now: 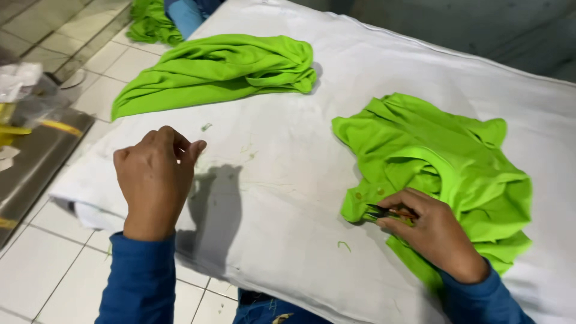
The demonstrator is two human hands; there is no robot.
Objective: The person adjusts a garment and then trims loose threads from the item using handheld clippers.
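A: Right hand [435,231]?

B: Closed around a small dark thread snip [389,211], blades laid against the button placket of the green shirt [441,165]. The shirt is spread rumpled on the right half of the white cloth-covered table [300,198], collar side up.

A: Left hand [157,177]?

B: Raised over the table's left part, well apart from the shirt. Thumb and forefinger are pinched together; a bit of thread may be held, but that cannot be told.

A: Anything else to be logged?

B: A second green shirt [219,69] is bunched at the far left of the table, a third green bundle [153,21] beyond the table edge. Loose green thread scraps [344,245] are scattered on the cloth between the hands.

A: Quality note for the trimming?

B: Judged only: the placket would be better held flat by the free hand, so only the stray thread is caught by the tips. Blades should be kept level with the fabric and clear of the button stitching; the knit looks easily nicked.
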